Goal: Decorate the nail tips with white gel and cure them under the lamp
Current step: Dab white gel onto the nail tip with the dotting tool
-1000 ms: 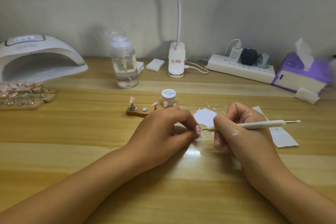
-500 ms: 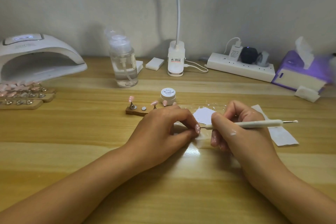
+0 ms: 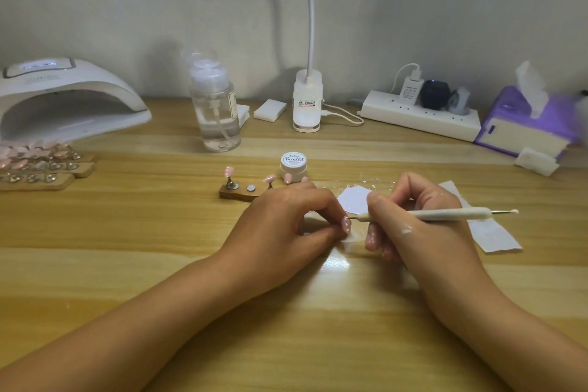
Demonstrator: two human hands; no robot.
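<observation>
My left hand (image 3: 288, 226) pinches a pink nail tip (image 3: 346, 224) with white dots on it, just above the table. My right hand (image 3: 413, 226) grips a white dotting pen (image 3: 445, 214), whose fine point touches that nail tip. Behind my left hand lies a wooden holder (image 3: 237, 193) with pink nail tips on small stands. A small white gel jar (image 3: 293, 165) stands behind it. A patch of white gel (image 3: 353, 200) sits on a clear sheet between my hands. The white curing lamp (image 3: 63, 99) stands at the far left.
More wooden holders with pink tips (image 3: 41, 165) lie in front of the lamp. A clear pump bottle (image 3: 216, 111), a desk lamp base (image 3: 307, 102), a power strip (image 3: 420, 114) and a purple tissue box (image 3: 528, 124) line the back. A paper slip (image 3: 490, 232) lies right of my right hand.
Both hands stay almost in place. The pen's point has stayed at the nail tip, with only a slight shift of the view.
</observation>
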